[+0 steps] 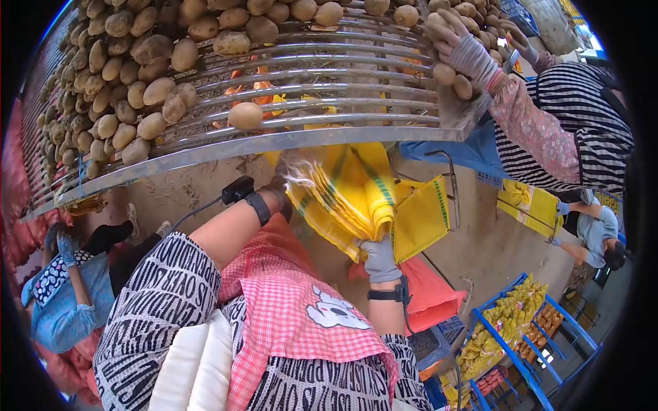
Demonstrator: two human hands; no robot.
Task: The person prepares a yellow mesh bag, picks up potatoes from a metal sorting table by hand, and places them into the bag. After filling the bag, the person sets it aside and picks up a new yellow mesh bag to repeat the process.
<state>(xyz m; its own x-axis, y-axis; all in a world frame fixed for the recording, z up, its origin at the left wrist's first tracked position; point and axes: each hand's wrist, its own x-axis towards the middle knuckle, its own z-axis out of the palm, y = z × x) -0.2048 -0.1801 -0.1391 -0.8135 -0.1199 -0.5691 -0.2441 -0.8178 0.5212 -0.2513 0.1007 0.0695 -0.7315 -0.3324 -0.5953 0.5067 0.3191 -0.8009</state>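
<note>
My right hand (380, 260), in a grey glove, is closed on the gathered edge of a yellow mesh bag (336, 198) with green stripes. The bag hangs folded below the metal edge of the slatted rack. My left hand (279, 183) is at the bag's left side, beside loose white strings (305, 172); its fingers are blurred and partly hidden. Another yellow bag (425, 216) spreads open on a wire frame to the right. A single potato (245, 116) lies on the slats (322, 75) above, near the rack's front edge.
Many potatoes (123, 72) cover the rack's left side. A co-worker's gloved hand (469, 55) reaches onto its right end. Another co-worker (75, 294) is at the lower left. A red bag (432, 294) and blue racks (507, 349) with filled bags stand at the right.
</note>
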